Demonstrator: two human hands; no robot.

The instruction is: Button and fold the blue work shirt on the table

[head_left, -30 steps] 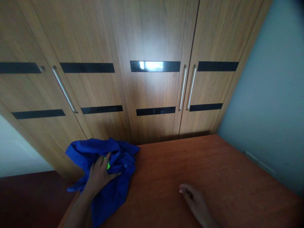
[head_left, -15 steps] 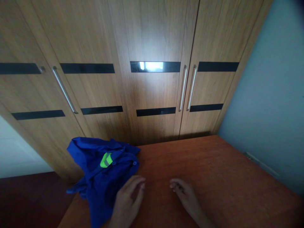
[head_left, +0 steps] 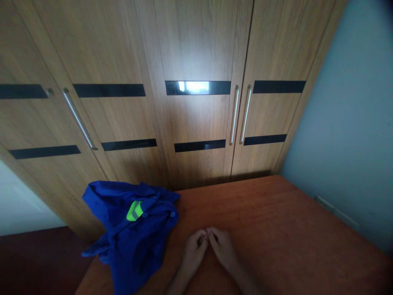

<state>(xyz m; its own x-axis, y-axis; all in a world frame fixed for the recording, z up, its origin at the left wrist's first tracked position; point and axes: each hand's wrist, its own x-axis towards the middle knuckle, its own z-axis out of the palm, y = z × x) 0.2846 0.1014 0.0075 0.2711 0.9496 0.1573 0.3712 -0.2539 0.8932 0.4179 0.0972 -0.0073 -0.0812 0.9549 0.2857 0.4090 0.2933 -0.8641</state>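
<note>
My left hand (head_left: pixel 194 247) and my right hand (head_left: pixel 220 244) meet over the table with their fingertips touching. Both have curled fingers, thumb brought close to the index finger, and no object shows in either. To the left of my left hand, a crumpled blue work jacket (head_left: pixel 138 241) lies on the table. It has buttons and a yellow-green reflective patch (head_left: pixel 135 210) with a grey band. Part of the jacket hangs past the table's left edge.
The reddish-brown wooden table (head_left: pixel 276 229) extends to the right. Behind it stands a wooden wardrobe (head_left: pixel 196 119) with metal bar handles (head_left: pixel 235 115) and dark strips. A pale blue wall (head_left: pixel 344 135) borders the right side. Dark floor (head_left: pixel 37 258) shows at lower left.
My hands have come together from apart, the left moving right and away from the jacket, the right moving left. The jacket lies as before; the view has shifted slightly.
</note>
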